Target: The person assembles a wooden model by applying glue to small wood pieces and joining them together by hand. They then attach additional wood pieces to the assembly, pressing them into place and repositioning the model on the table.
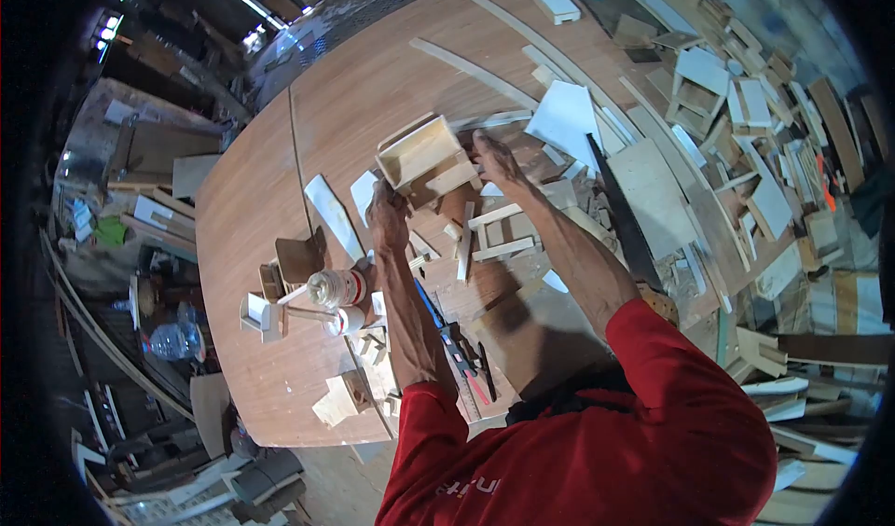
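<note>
A small open-topped wooden box [424, 158] of pale plywood is tilted above the work table, its hollow side facing up and away from me. My left hand [388, 214] is closed around its lower left corner. My right hand [496, 159] is beside the box's right edge with fingers apart; whether a fingertip touches the wood I cannot make out. Below the box lie a small wooden frame [504, 234] and some loose wooden strips [464, 242]. Left of my left forearm stands a glue jar [334, 288] with a red and white label.
A blue and black bar clamp [459, 351] lies between my forearms. White-faced board pieces [564, 120] and a long dark strip [623, 218] are on the right. Small wooden parts [340, 398] lie front left. Offcuts [746, 106] pile up beyond the table [247, 200].
</note>
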The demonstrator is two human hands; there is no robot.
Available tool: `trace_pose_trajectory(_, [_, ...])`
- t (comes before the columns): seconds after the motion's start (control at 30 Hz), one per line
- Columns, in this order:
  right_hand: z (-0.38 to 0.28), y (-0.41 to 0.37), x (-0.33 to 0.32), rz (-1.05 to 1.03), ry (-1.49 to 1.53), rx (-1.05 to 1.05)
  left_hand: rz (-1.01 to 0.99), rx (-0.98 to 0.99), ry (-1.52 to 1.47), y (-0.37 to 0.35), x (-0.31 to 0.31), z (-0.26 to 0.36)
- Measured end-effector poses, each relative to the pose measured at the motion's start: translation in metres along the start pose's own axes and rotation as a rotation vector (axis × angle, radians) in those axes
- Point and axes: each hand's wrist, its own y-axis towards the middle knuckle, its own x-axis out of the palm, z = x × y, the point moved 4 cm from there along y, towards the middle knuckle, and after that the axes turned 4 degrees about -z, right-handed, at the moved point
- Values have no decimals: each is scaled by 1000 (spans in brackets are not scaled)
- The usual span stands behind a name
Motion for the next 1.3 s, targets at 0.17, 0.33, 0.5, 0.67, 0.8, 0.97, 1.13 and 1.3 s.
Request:
trace_pose_trajectory(0.17, [35,16,1,166,-26,100,1,-44,-112,-3,8,3])
trace_pose_trajectory(0.33, [-39,-22,-4,-30,-157,10,-45,-54,-51,-5,10,7])
trace_pose_trajectory(0.5, [-45,-27,-3,-5,-245,-67,-32,-32,-59,0,5,2])
trace_pose_trajectory(0.67, [-26,-13,-2,-45,-224,11,33,-101,60,15,-22,-10])
trace_pose_trajectory(0.8, [-23,-9,-5,-60,-299,-4,-108,-15,-13,4,-10,2])
trace_pose_trajectory(0.97, [-53,-9,-12,-8,-390,-228,14,5,-30,10,-15,-7])
trace_pose_trajectory(1.13, [-85,-21,-8,136,-545,-313,53,-6,-16,16,-26,-16])
trace_pose_trajectory(1.3, [-123,-48,21,144,-892,-681,88,13,44,18,-24,-18])
